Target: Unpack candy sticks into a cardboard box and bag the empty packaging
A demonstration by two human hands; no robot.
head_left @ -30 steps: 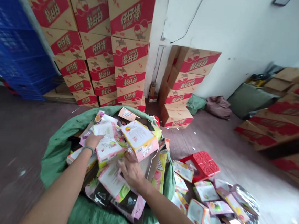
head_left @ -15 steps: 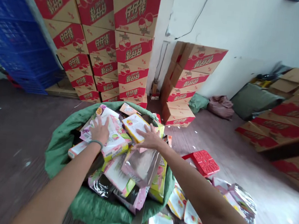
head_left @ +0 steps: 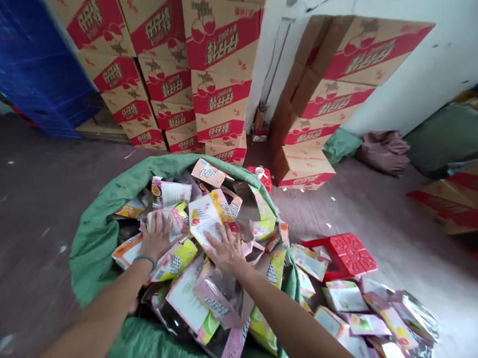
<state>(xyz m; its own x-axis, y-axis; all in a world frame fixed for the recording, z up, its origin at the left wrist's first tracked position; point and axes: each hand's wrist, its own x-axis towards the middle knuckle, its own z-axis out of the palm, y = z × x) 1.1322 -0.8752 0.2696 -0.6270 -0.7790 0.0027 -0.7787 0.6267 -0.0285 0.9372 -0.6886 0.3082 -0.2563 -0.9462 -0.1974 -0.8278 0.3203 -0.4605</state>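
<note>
A big green sack (head_left: 93,245) stands on the floor in front of me, heaped with colourful flat snack pouches (head_left: 197,286). My left hand (head_left: 157,237) lies flat with fingers spread on a white and green pouch (head_left: 168,220) near the heap's left side. My right hand (head_left: 225,249) rests palm down, fingers apart, on a white and yellow pouch (head_left: 205,217) at the heap's middle. Neither hand grips anything. A green band sits on my left wrist.
More pouches (head_left: 368,327) lie scattered on the floor to the right, beside a red plastic stool (head_left: 347,253). Red-and-brown cartons (head_left: 214,72) are stacked against the wall behind the sack, blue crates (head_left: 28,68) at the left. More cartons (head_left: 460,202) sit at the right.
Both hands have pressed down on the heap, which now sits lower and flatter in the sack. My view has moved closer to the cartons.
</note>
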